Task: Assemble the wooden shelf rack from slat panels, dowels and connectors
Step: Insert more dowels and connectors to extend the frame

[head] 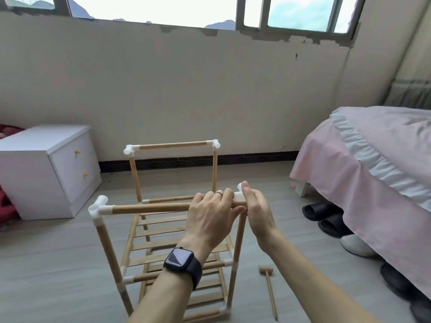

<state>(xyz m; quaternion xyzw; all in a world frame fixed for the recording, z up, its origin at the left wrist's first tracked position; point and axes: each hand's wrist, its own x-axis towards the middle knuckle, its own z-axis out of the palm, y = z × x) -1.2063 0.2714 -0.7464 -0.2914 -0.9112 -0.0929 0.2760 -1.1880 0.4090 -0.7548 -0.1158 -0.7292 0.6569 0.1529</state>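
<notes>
Rack (177,241) stands upright on the floor (58,264), centre frame, between the white cabinet (46,169) on the left and the bed (373,159) on the right. Partly built: slat panels (175,231) sit in the lower levels, uprights and top rails are in, and there are white connectors at the corners.

Left hand (212,215) is on the front top dowel (151,208), near its right end. Fingers (227,194) are curled over the top and the thumb is underneath, so it's a full wrap grip on the dowel. Ring (219,192) on one finger, dark watch (183,259) on the wrist.

Right hand (256,206) is right against the right corner connector (240,194), palm facing left, fingertips up beside and above it. The hand is edge-on to the camera, so I can't tell if it grips the connector or just presses on it.

Left corner connector (99,206) sits on the other end of that dowel, with its upper sockets open. Rear top dowel (172,145) spans its two corner pieces.

Small wooden mallet (268,283) lies on the floor just right of the rack, untouched. Dark slippers (326,215) are at the bed edge.
</notes>
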